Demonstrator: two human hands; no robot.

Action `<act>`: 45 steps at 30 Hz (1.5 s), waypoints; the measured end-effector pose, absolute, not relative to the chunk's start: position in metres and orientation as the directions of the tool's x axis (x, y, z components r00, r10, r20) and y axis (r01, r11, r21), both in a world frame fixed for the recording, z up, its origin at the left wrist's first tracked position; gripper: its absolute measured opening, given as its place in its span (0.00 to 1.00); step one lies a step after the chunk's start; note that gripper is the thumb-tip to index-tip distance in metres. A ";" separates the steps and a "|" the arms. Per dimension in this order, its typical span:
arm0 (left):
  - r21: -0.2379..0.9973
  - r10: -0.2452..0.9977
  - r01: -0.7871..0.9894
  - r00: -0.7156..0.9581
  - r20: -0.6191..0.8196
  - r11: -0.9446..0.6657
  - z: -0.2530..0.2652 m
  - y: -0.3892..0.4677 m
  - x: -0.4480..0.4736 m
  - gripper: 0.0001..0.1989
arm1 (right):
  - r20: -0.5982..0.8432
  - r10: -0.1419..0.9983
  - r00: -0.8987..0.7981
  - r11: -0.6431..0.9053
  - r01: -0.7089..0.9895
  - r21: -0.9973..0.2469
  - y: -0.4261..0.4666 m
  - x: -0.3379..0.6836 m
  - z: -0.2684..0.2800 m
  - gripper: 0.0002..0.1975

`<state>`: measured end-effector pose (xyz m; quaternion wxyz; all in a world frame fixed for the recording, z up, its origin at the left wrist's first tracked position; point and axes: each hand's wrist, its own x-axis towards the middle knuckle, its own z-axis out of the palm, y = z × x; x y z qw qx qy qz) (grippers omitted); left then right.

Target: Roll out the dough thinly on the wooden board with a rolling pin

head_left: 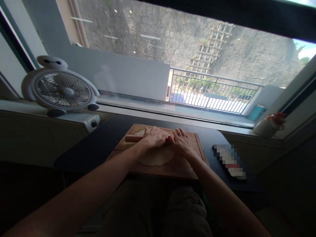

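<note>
On a wooden board (182,168) lies a round, flattened sheet of pale dough (155,158). A wooden rolling pin (132,138) crosses the dough, its left end sticking out past my left hand (156,136). That hand rests over the pin with its fingers stretched forward, not wrapped round it. Beside it, my right hand (182,141) presses down at the pin's right part, fingers spread and pointing away from me. Most of the pin's middle and right end is hidden under my hands.
The board stands on a dark table (98,148). A phone-like slab with a blurred screen (229,161) lies to the right. A white fan (65,89) stands at the left by the window, and a pale pot (266,127) sits on the sill at the right.
</note>
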<state>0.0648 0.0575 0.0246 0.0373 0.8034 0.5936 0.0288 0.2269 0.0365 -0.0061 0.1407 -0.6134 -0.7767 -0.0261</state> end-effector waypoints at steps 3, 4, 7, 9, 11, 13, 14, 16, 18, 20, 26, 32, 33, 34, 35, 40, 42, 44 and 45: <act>0.085 0.938 0.934 0.345 0.046 -0.348 0.022 0.025 0.061 0.27 | 0.301 0.932 -0.204 0.253 0.958 -0.137 -0.001 0.230 -0.017 0.34; 0.082 0.934 0.931 0.353 0.060 -0.357 0.021 0.020 0.060 0.28 | 0.306 0.930 -0.205 0.256 0.957 -0.136 -0.008 0.231 -0.019 0.34; 0.081 0.935 0.933 0.345 0.077 -0.351 0.017 0.025 0.060 0.30 | 0.257 0.946 -0.200 0.243 0.959 -0.146 -0.005 0.231 -0.017 0.34; 0.088 0.947 0.943 0.316 0.060 -0.321 0.016 0.046 0.063 0.31 | 0.184 0.967 -0.177 0.209 0.963 -0.173 0.015 0.229 -0.009 0.33; 0.101 0.960 0.955 0.279 0.026 -0.280 0.015 0.075 0.066 0.31 | 0.111 0.982 -0.155 0.174 0.967 -0.185 0.044 0.226 0.001 0.32; 0.115 0.970 0.964 0.242 -0.007 -0.239 0.014 0.106 0.066 0.32 | 0.075 0.986 -0.148 0.160 0.972 -0.175 0.074 0.223 0.009 0.31; 0.121 0.974 0.968 0.224 -0.019 -0.220 0.013 0.119 0.066 0.32 | 0.068 0.986 -0.152 0.162 0.973 -0.166 0.087 0.221 0.012 0.29; 0.128 0.981 0.974 0.192 -0.031 -0.187 0.012 0.139 0.064 0.34 | 0.071 0.984 -0.164 0.173 0.973 -0.153 0.106 0.218 0.016 0.27; 0.131 0.984 0.977 0.175 -0.043 -0.168 0.012 0.148 0.062 0.34 | 0.077 0.982 -0.170 0.180 0.973 -0.147 0.115 0.217 0.017 0.25; 0.132 0.982 0.977 0.180 -0.065 -0.170 0.014 0.145 0.062 0.34 | 0.086 0.983 -0.164 0.175 0.974 -0.145 0.113 0.218 0.015 0.25; 0.125 0.942 0.939 0.330 -0.058 -0.321 0.025 0.082 0.066 0.26 | 0.162 0.979 -0.123 0.151 0.974 -0.171 0.043 0.223 -0.001 0.31; 0.103 0.912 0.908 0.410 -0.006 -0.407 0.030 0.022 0.055 0.23 | 0.283 0.943 -0.177 0.229 0.960 -0.163 -0.038 0.223 -0.004 0.30; 0.099 0.906 0.902 0.422 -0.007 -0.420 0.030 0.021 0.054 0.23 | 0.283 0.939 -0.194 0.248 0.954 -0.166 -0.037 0.223 -0.001 0.29; 0.095 0.902 0.898 0.433 -0.011 -0.430 0.030 0.022 0.053 0.23 | 0.276 0.940 -0.201 0.254 0.952 -0.172 -0.030 0.222 0.003 0.28; 0.091 0.900 0.897 0.436 -0.017 -0.432 0.030 0.027 0.054 0.23 | 0.266 0.945 -0.190 0.242 0.953 -0.181 -0.020 0.222 0.007 0.27; 0.095 0.934 0.933 0.354 -0.054 -0.348 0.024 0.082 0.065 0.24 | 0.186 0.982 -0.012 0.058 0.969 -0.241 0.063 0.221 0.017 0.23; 0.113 0.949 0.947 0.309 -0.068 -0.300 0.022 0.108 0.069 0.27 | 0.143 0.990 0.001 0.035 0.968 -0.247 0.091 0.223 0.015 0.24; 0.128 0.961 0.957 0.269 -0.070 -0.259 0.020 0.127 0.070 0.29 | 0.096 0.995 0.011 0.014 0.967 -0.254 0.109 0.225 0.013 0.25; 0.131 0.965 0.961 0.254 -0.069 -0.244 0.019 0.133 0.071 0.30 | 0.077 0.997 0.019 0.001 0.966 -0.258 0.115 0.227 0.012 0.25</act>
